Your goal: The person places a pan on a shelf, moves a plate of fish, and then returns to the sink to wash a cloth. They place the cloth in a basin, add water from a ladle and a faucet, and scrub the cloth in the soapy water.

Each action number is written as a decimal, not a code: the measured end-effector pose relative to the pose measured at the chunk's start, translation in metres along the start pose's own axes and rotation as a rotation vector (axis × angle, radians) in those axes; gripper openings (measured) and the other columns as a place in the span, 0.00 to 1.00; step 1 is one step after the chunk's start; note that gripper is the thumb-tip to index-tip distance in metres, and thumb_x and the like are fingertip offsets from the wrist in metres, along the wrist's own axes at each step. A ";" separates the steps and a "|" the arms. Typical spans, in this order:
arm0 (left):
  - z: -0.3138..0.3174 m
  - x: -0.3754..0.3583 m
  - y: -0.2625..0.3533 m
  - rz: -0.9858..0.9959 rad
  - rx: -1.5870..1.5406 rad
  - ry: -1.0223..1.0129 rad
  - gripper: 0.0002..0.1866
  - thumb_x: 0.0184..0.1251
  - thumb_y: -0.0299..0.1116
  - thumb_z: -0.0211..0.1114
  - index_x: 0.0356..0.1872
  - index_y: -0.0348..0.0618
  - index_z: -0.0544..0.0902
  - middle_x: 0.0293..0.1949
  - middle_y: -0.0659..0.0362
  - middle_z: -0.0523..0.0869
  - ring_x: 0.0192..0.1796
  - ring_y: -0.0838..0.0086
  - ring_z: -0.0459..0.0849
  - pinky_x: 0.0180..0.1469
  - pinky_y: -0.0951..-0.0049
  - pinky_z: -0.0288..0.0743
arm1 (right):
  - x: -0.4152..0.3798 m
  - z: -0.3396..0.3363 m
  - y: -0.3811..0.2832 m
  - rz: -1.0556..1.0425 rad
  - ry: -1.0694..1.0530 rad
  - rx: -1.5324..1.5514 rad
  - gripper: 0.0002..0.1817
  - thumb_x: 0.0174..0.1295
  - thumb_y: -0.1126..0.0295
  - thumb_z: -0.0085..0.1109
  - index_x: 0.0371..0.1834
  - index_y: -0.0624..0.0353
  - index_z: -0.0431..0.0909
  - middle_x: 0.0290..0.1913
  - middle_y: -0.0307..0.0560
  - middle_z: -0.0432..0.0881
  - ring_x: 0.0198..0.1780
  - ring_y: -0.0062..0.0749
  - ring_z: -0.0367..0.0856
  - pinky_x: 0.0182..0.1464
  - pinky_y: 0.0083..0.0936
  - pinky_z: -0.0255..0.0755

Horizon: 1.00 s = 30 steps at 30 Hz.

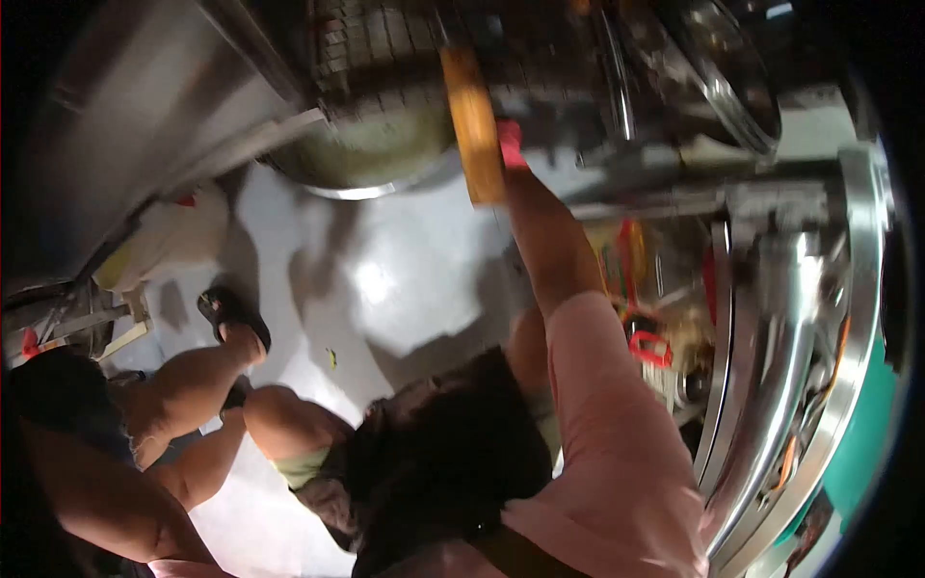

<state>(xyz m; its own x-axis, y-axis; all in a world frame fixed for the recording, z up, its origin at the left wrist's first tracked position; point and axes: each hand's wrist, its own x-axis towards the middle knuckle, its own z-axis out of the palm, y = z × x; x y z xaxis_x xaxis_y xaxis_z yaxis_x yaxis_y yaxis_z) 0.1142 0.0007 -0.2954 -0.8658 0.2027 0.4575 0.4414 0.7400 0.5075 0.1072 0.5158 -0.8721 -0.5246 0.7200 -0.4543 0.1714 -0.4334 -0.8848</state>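
My right arm, in a pink sleeve, stretches forward to the top middle of the view. At its end a small patch of bright pink shows, and the fingers of my right hand are hidden and smeared. A wooden handle with a dark shaft overlaps the wrist; I cannot tell whether the hand grips it. Beyond it lies a dark wire grid, over a wide round pan with a shiny rim. My left forearm runs off the lower left, its hand outside the view.
Another person's bare legs and dark shoe are close on the left. A pale bag stands on the grey floor. Along the right runs a metal counter edge, with red-and-yellow packets on shelving below.
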 end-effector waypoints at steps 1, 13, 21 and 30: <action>-0.005 0.003 0.001 0.014 0.011 0.014 0.17 0.72 0.44 0.58 0.43 0.39 0.83 0.38 0.60 0.84 0.41 0.77 0.79 0.48 0.76 0.71 | 0.011 0.012 -0.011 -0.031 -0.012 -0.049 0.10 0.65 0.60 0.56 0.37 0.55 0.79 0.35 0.46 0.83 0.36 0.34 0.82 0.34 0.34 0.76; -0.023 0.054 0.028 0.085 0.103 0.056 0.19 0.71 0.47 0.58 0.38 0.37 0.83 0.34 0.60 0.83 0.38 0.76 0.78 0.46 0.76 0.71 | 0.039 0.006 -0.049 -0.154 -0.028 -0.683 0.10 0.64 0.61 0.57 0.38 0.55 0.79 0.35 0.45 0.82 0.36 0.33 0.82 0.34 0.33 0.75; -0.027 0.054 0.055 -0.039 0.106 0.047 0.23 0.72 0.49 0.56 0.34 0.35 0.83 0.29 0.62 0.82 0.35 0.78 0.77 0.43 0.78 0.70 | 0.028 -0.032 -0.036 -0.137 -0.037 -0.952 0.10 0.64 0.61 0.57 0.38 0.55 0.80 0.34 0.44 0.82 0.36 0.33 0.81 0.35 0.32 0.75; -0.027 0.058 0.053 -0.042 0.050 0.003 0.21 0.72 0.47 0.57 0.36 0.36 0.85 0.32 0.61 0.84 0.39 0.79 0.80 0.47 0.79 0.71 | 0.030 -0.013 -0.041 -0.300 -0.113 -1.656 0.09 0.64 0.62 0.57 0.39 0.55 0.81 0.34 0.43 0.81 0.35 0.33 0.81 0.35 0.31 0.75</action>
<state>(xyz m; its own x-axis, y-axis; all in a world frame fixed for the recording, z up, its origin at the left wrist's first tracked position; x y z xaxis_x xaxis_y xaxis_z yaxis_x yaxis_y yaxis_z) 0.0934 0.0342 -0.2224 -0.8826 0.1687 0.4388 0.3921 0.7791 0.4892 0.0953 0.5620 -0.8504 -0.7389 0.5944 -0.3173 0.6522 0.7493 -0.1151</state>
